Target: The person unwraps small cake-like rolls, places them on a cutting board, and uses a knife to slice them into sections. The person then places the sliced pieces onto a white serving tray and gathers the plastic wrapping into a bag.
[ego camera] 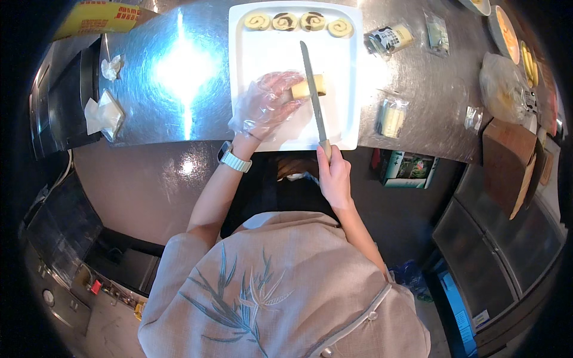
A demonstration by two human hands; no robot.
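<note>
My left hand [273, 100], in a clear plastic glove, grips a short piece of cake roll [302, 90] over a white rectangular tray [268, 53]. In my bare right hand [335, 176] is the beige handle of a long bread knife [315, 99]. Its blade lies across the roll near the right end; how deep it has cut I cannot tell. Along the tray's far edge sit two plain swirl slices, one on the left [257, 21] and one on the right [340, 27]. Between them are two slices with dark brown patches [285, 21].
Wrapped cake rolls [393, 118] lie right of the tray on the steel worktop [421, 80]. Beyond are a clear plastic bag [501, 87], a cardboard box [510, 147] and bowls [505, 33]. Crumpled tissue [112, 68] and a tissue pack [107, 115] lie left.
</note>
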